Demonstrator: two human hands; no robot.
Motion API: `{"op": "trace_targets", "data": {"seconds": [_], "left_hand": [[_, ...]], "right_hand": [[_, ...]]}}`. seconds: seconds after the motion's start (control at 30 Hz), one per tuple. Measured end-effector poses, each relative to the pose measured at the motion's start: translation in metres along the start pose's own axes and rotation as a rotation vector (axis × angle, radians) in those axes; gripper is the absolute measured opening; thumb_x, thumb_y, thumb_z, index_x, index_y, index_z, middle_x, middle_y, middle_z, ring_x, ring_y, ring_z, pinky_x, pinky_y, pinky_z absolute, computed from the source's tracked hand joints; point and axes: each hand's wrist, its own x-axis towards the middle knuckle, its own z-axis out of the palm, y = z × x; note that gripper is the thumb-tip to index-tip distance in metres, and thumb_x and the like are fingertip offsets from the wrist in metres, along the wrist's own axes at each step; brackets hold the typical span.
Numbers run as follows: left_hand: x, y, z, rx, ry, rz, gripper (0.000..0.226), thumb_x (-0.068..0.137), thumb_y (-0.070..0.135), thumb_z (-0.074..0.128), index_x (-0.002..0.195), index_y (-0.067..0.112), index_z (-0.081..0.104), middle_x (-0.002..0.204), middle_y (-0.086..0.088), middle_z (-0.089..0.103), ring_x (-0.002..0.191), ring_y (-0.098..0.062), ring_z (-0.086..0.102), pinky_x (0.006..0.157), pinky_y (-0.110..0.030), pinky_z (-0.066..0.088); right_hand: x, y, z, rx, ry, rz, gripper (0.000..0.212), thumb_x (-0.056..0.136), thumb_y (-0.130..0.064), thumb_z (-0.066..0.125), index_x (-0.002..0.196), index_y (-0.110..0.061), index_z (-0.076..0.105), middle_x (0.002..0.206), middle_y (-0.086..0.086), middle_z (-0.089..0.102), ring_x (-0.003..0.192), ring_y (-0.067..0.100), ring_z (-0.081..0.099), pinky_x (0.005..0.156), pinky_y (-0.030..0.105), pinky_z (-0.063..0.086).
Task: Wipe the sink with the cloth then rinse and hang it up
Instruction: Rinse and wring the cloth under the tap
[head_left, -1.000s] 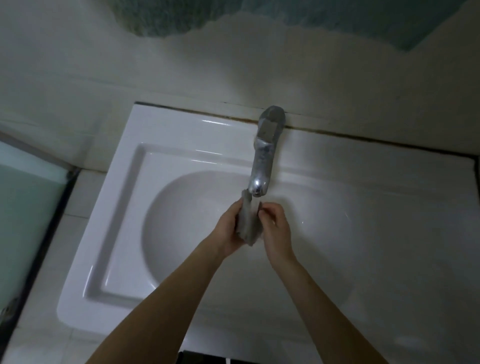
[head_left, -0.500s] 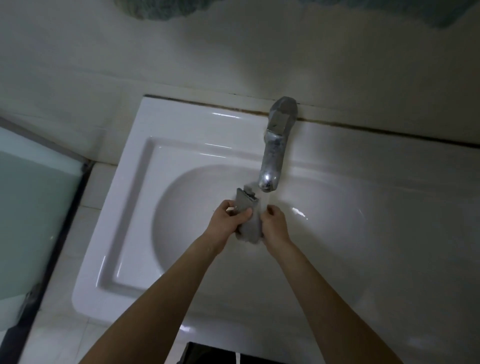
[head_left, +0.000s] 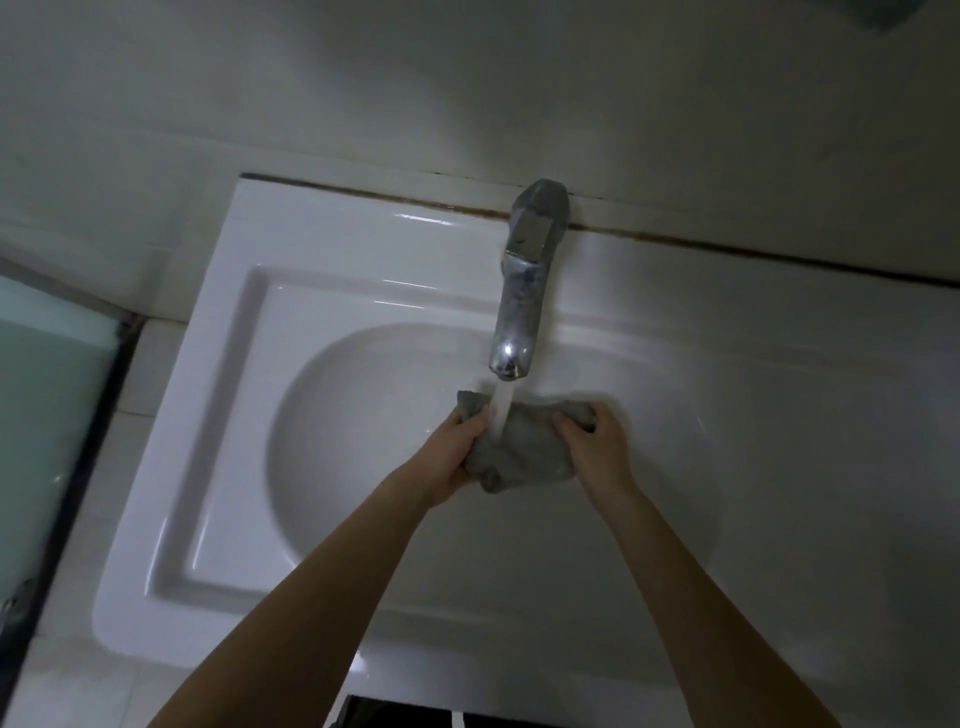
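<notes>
White sink: bowl under the tap, front rim nearest.
Left hand: below the tap, left of the water, fingers curled round the left end of the cloth.
Right hand: right of the water, gripping the cloth's right end.
Cloth: grey, spread wide between both hands just under the tap's spout; half a second ago it was bunched upright, hands close together.
Water: runs from the tap onto the cloth.
Tap: chrome, at the sink's back edge.
</notes>
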Motion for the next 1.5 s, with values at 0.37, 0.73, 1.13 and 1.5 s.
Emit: {"op": "trace_targets", "data": {"seconds": [0.37,0.73,1.13,1.5], "left_hand": [[0.001,-0.003,0.004,-0.017,0.025,0.017,0.068,0.101,0.057,0.027,0.120,-0.001,0.054,0.098,-0.023,0.059,0.076,-0.035,0.052,0.069,-0.043,0.041],[-0.002,-0.020,0.020,-0.060,0.272,-0.029,0.045,0.097,0.045,0.039,0.094,0.014,0.071,0.089,-0.015,0.074,0.075,-0.027,0.071,0.064,-0.033,0.056],[0.005,-0.008,0.044,-0.239,0.463,-0.068,0.040,0.098,0.037,0.043,0.078,0.011,0.065,0.062,-0.007,0.065,0.059,-0.024,0.063,0.048,-0.024,0.047],[0.007,0.008,0.029,-0.269,0.308,-0.115,0.031,0.100,0.032,0.044,0.080,0.014,0.058,0.069,-0.006,0.061,0.063,-0.021,0.061,0.062,-0.026,0.048]], "right_hand": [[-0.037,-0.023,0.032,-0.063,-0.244,-0.145,0.012,0.094,-0.035,0.050,0.087,-0.033,0.041,0.071,-0.017,0.056,0.061,-0.003,0.052,0.050,0.012,0.041],[-0.004,-0.034,0.066,-0.302,-0.043,0.028,0.030,0.088,-0.027,0.057,0.068,-0.005,0.066,0.073,0.015,0.068,0.072,0.032,0.064,0.067,0.039,0.051],[-0.003,-0.047,0.067,-0.273,0.017,-0.119,0.033,0.078,-0.028,0.062,0.051,-0.013,0.052,0.049,-0.003,0.052,0.050,0.021,0.053,0.045,0.023,0.036],[-0.052,-0.038,0.072,-0.198,0.073,-0.258,0.038,0.075,-0.038,0.061,0.051,-0.021,0.038,0.047,-0.007,0.043,0.043,0.008,0.038,0.044,0.017,0.028]]}}
